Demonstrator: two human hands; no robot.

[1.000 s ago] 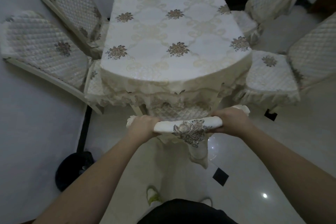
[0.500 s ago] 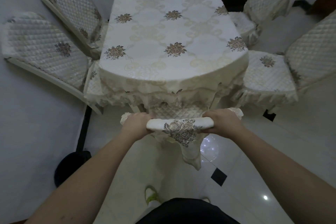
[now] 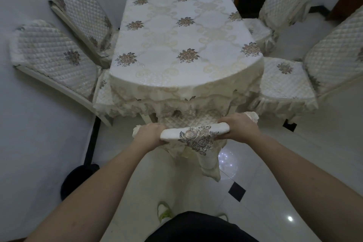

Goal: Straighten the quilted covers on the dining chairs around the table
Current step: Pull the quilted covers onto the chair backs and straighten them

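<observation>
beside table [image 3: 186, 45], both hands grip chair cover [image 3: 196, 135].

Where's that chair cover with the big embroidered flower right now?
In the head view it sits low and centre: the embroidered chair cover is draped over the nearest chair's top rail, gripped between the left hand and right hand, just before the table.

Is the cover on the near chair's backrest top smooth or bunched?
Bunched: the cover is rolled along the top rail, gripped by the left hand and right hand.
</observation>
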